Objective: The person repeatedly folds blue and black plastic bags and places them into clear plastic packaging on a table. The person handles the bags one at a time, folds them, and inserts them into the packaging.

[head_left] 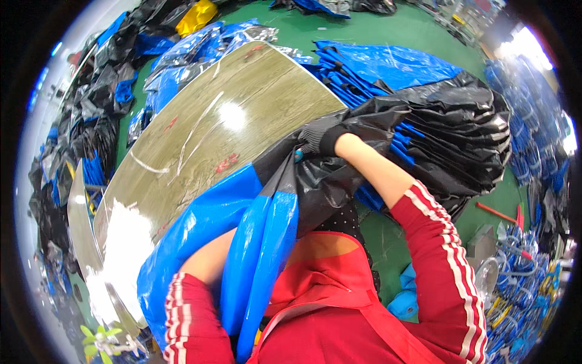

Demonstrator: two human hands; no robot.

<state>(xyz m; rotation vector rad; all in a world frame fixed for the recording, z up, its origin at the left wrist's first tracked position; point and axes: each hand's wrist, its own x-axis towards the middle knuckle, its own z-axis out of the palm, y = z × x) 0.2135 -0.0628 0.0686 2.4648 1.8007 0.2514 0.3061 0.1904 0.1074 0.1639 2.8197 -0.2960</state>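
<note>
A large sheet of glossy blue and black plastic drapes over the near edge of a wood-patterned table. My right hand, in a dark grey knitted glove, is closed on the gathered black part. My left forearm goes under the blue folds, which hide the left hand and its fingers. Beside my right hand a small teal spot shows among the folds, too small to name. To the right lies a thick pleated stack of black and blue plastic, partly behind my right arm.
Heaps of black and blue plastic line the left side, with a yellow piece at the top. On the green floor lie a red-handled tool and a light blue bundle. Blue wrapped bundles stand at right.
</note>
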